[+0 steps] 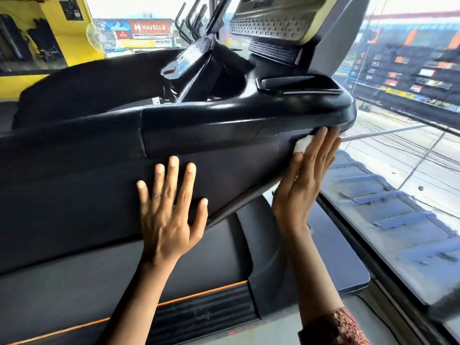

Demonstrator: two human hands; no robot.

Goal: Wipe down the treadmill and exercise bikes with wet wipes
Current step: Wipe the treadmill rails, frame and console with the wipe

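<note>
The treadmill's black console housing [224, 125] fills the middle of the view, with its display panel [273, 21] above. My left hand [169, 207] lies flat with spread fingers on the housing's dark front face. My right hand [306, 180] presses a white wet wipe [302, 144] with straight fingers against the underside of the housing's right corner. Only a small part of the wipe shows between my fingers and the plastic.
The treadmill deck [124, 282] with an orange stripe lies below. A large window [398, 170] runs along the right, close to the console's corner. More exercise machines' black handlebars [194, 21] stand behind, and a yellow wall [37, 33] is at the far left.
</note>
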